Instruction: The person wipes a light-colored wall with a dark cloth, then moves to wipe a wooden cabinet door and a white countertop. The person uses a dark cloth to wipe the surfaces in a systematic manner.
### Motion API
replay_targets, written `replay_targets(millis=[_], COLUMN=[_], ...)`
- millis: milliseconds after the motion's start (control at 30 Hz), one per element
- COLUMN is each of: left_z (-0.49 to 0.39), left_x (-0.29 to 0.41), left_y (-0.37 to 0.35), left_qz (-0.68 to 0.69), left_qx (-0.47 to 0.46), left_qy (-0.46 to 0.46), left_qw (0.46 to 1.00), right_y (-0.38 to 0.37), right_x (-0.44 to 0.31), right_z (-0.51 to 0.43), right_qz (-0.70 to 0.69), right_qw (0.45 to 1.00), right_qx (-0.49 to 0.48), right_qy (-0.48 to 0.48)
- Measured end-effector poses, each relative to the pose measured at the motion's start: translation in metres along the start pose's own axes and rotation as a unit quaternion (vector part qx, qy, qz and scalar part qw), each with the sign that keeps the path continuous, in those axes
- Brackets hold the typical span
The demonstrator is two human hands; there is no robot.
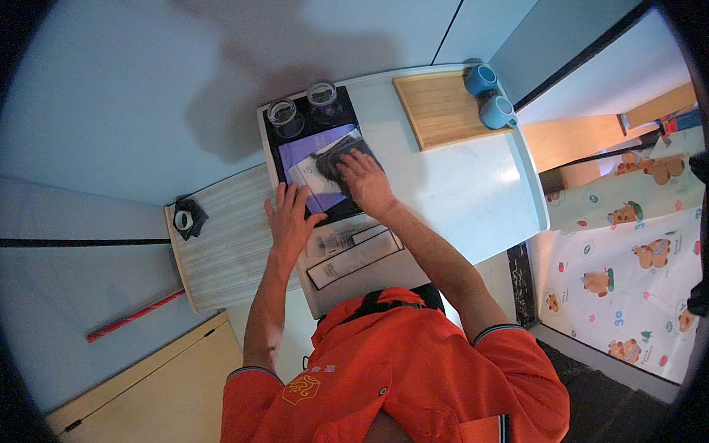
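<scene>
My right hand [364,184] lies on a crumpled dark cloth [336,156], its fingers bent over it. Under the cloth are a white printed packet [309,176] and a purple packet [313,144], both on a black tray [350,104]. My left hand [290,222] rests at the tray's near left corner, fingers spread, with nothing seen in its grasp. Two clear glasses [285,118] stand at the tray's far end. Closer to my body lie a long white packet [356,259] with writing and a smaller clear packet [336,239].
On the white counter [467,190], a wooden tray [440,107] holds a dark blue mug [481,79] and a light blue mug [497,112]. A black object with a pale ring [185,219] sits on the grey wood-grain surface [225,234] at left. A patterned curtain [622,278] hangs right.
</scene>
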State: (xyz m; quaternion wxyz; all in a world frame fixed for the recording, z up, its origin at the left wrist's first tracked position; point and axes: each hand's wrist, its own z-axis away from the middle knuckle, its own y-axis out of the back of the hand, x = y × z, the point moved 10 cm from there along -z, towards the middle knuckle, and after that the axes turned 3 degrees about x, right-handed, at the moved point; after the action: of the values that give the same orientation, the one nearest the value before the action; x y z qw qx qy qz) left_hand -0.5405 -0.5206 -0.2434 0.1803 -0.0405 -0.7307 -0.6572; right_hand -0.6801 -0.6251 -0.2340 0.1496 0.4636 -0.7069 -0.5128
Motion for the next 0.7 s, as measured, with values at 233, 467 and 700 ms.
replay_targets(millis=[233,467,700], left_z=[-0.002,-0.008,-0.003], left_x=[0.001,0.0,0.001], left_y=[-0.008,-0.011,-0.009], left_qz=[-0.024,-0.05,-0.025], left_qx=[-0.015,-0.046,-0.013], left_qy=[0.004,0.008,0.0], left_qw=[1.0,0.998,1.0], right_y=[0.013,-0.022,-0.013], right_x=[0.036,-0.035,0.015], right_z=[0.001,-0.016,-0.021], right_qz=[0.031,-0.091,-0.013], right_qw=[0.997,0.995,1.0], right_qx=[0.015,-0.003,0.018], right_qy=[-0.069,0.03,-0.013])
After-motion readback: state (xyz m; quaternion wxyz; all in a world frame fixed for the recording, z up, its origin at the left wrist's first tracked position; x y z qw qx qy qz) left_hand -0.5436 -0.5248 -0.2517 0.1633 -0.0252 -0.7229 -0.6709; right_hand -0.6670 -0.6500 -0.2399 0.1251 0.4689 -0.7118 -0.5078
